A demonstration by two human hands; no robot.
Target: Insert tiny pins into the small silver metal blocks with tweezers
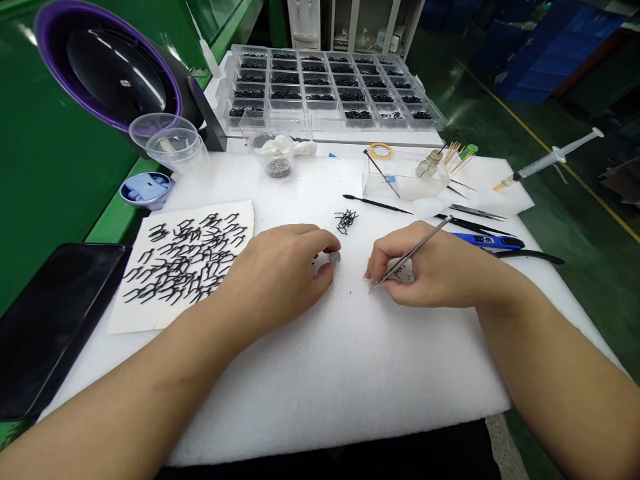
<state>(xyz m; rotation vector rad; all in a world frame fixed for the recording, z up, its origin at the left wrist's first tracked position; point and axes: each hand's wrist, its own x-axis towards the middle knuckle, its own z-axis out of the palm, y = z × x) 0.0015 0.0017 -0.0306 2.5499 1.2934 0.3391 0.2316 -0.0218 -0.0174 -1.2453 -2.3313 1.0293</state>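
Between thumb and forefinger, my left hand [287, 263] pinches a small grey lump [335, 256] above the white foam board [340, 373]. My right hand [425, 263] grips a slim metal pointed tool [420, 245] like a pen, its tip low over the foam. I cannot tell whether this tool is tweezers or a pick. Tiny dark bits [400, 273] lie on the foam beneath my right hand. Just beyond the gap between both hands sits a small heap of thin black bent pieces [345, 220]. Many similar pieces are spread over a white sheet [135, 313] left of my left hand.
A compartment box [330, 87] of black parts stands at the back. Clear cups [175, 143] and a purple-rimmed fan [125, 73] are at left, above a black tablet [55, 320]. At right lie a blue cutter [487, 241], tweezers [477, 212] and a syringe [545, 160].
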